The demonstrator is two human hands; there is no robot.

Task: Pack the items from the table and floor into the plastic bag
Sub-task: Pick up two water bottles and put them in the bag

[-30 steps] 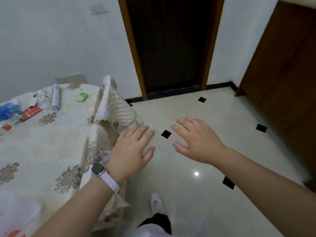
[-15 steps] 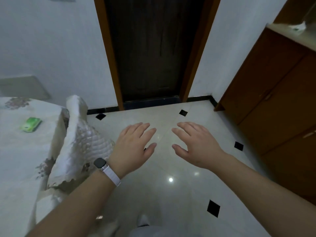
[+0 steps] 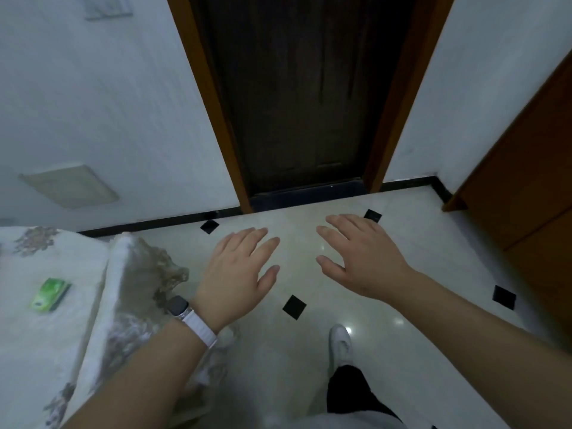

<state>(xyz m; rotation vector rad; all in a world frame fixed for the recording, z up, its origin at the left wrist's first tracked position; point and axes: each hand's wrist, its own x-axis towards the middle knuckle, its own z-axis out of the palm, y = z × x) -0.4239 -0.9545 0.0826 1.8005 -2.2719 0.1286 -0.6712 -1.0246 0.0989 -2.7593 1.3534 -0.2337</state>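
Hovering flat, left hand (image 3: 238, 274) and right hand (image 3: 362, 261); green packet (image 3: 51, 294) on table (image 3: 31, 351).

A desk (image 3: 37, 351) under a floral quilted cloth (image 3: 123, 329) carries a small green packet (image 3: 51, 294); beside it, glossy tiled floor (image 3: 402, 351).

Dark wooden door (image 3: 297, 97), closed, in an orange-brown frame (image 3: 201, 97), set in a white wall (image 3: 108, 103) with a black skirting (image 3: 148, 222) along its foot. Pale rectangular panel (image 3: 69, 187) low on the wall, left of the door. Glossy pale floor (image 3: 433, 305) with small black diamond insets (image 3: 294, 307); brown wooden cabinet (image 3: 526, 181) at right.
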